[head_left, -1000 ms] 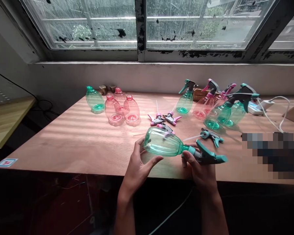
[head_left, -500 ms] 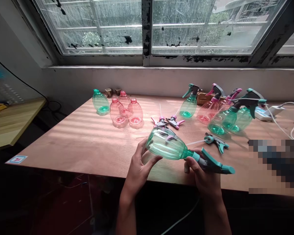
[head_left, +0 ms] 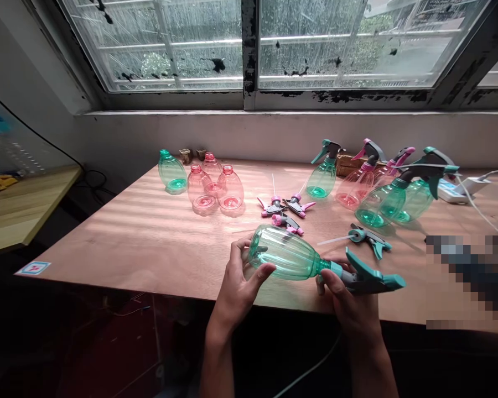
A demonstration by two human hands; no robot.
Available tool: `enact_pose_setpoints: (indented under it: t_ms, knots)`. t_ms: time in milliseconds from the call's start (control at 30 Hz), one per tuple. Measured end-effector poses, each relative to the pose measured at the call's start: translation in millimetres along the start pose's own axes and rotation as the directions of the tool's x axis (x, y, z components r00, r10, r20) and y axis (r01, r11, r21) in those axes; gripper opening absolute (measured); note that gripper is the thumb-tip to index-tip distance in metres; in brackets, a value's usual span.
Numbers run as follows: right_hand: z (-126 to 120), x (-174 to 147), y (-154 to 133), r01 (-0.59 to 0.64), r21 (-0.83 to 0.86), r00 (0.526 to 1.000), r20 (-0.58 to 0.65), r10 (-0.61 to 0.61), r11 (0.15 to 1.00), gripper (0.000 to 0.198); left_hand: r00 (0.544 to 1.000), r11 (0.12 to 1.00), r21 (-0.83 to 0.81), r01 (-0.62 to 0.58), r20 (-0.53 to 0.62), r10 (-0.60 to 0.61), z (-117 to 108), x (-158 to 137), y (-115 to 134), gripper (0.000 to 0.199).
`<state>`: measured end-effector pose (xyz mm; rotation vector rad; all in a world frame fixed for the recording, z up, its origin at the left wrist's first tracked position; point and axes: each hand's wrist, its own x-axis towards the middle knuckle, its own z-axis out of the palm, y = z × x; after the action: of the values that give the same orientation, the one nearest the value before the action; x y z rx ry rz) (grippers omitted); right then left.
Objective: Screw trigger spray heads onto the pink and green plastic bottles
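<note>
A clear green ribbed plastic bottle [head_left: 286, 251] lies tilted sideways above the near edge of the pinkish wooden table [head_left: 149, 249]. The left hand [head_left: 238, 282] is clamped around its base; the right hand [head_left: 351, 301] grips the collar of the teal-and-grey trigger sprayer head [head_left: 373, 279] at its neck. Just beyond, to the right, lies a loose teal-and-grey plastic sprayer [head_left: 369, 239]; beyond the bottle, three pink-and-grey plastic sprayers [head_left: 288, 223]. Far left stand three clear pink open-necked bottles [head_left: 231, 190].

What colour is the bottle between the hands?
The bottle is translucent green, clearest in the head view.
</note>
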<state>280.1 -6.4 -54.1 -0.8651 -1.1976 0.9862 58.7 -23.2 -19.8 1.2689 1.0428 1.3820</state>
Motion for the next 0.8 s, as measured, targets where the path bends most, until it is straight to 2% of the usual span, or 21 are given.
enact_pose_setpoints:
  t_ms: [167,233,367,467,533,667,800]
  knots:
    - [9.0,3.1,-5.4,-0.005,0.042,0.99,-0.139,0.011,0.999,0.02,0.997,0.993,0.086,-0.076,0.01,0.075,-1.1,-1.4,-0.1,0.06]
    - [11.4,4.3,-6.7,-0.017,0.054,0.988,-0.154,0.025,0.998,0.023,0.995,0.987,0.124,-0.104,0.017,0.103,-1.5,-1.1,-0.6,0.064]
    - [7.8,4.3,-6.5,-0.009,-0.001,0.997,-0.079,0.009,1.0,0.021,0.992,0.979,0.159,-0.127,0.019,0.126,0.2,0.7,0.0,0.058]
    - [4.0,3.0,-6.7,0.0,-0.061,1.0,-0.026,-0.002,0.998,0.016,0.995,0.98,0.172,-0.097,0.029,0.094,2.3,0.3,2.2,0.06]
    - [3.7,2.5,-7.1,0.006,-0.079,0.999,-0.038,-0.009,0.997,0.016,0.998,0.987,0.148,-0.061,0.03,0.057,2.6,-0.1,3.2,0.061]
    - [6.3,3.4,-7.5,-0.013,-0.098,0.998,-0.06,0.007,0.995,0.018,1.0,0.997,0.082,-0.004,-0.026,0.006,1.3,2.9,4.3,0.047]
    - [7.1,3.8,-8.5,-0.03,-0.097,0.997,-0.07,0.023,0.995,0.02,0.998,0.981,0.179,-0.069,0.011,0.068,0.7,5.4,8.5,0.044]
